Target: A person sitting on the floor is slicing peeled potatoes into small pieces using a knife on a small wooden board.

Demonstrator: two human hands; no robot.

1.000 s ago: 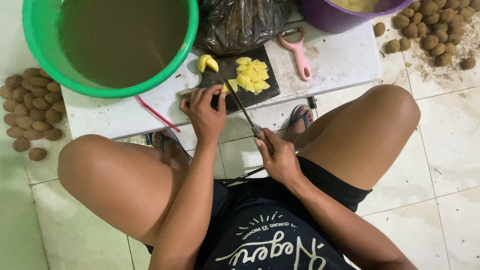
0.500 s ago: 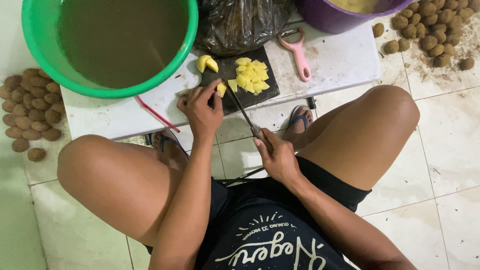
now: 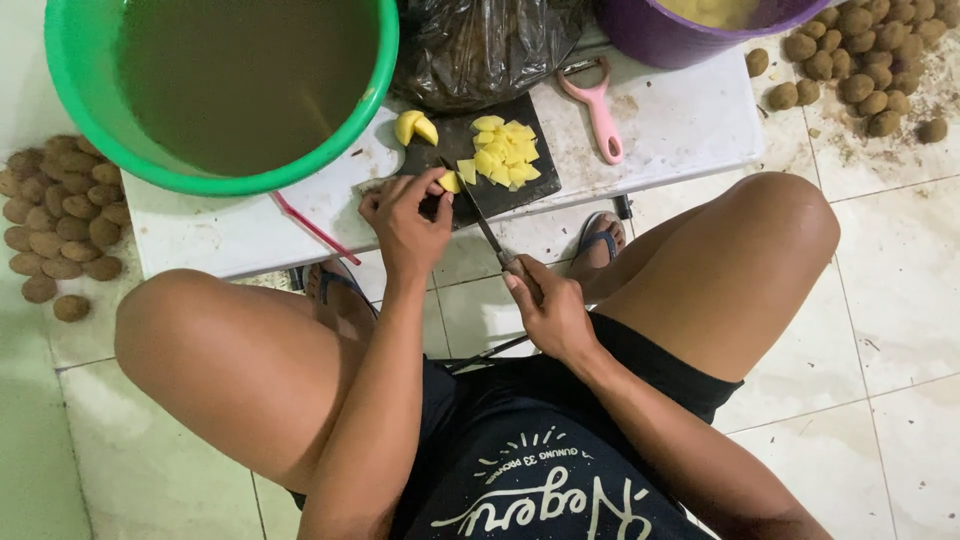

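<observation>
My left hand (image 3: 405,222) pinches a small yellow potato piece (image 3: 450,182) against the dark cutting board (image 3: 470,200). My right hand (image 3: 548,312) grips the handle of a knife (image 3: 482,222); its blade runs up onto the board just right of that piece. A heap of yellow potato chunks (image 3: 505,152) lies on the board's far right part. Two larger peeled pieces (image 3: 414,127) sit at its far left corner.
The board rests on a low white table (image 3: 680,120) with a pink peeler (image 3: 597,105), a black plastic bag (image 3: 480,45), a green tub of murky water (image 3: 225,85) and a purple bucket (image 3: 680,30). Unpeeled brown potatoes are heaped on the floor, one pile on the left (image 3: 60,220) and one on the right (image 3: 865,60).
My left fingers shifted the small piece slightly right on the board, and the knife blade moved a little with it. Everything else stayed put.
</observation>
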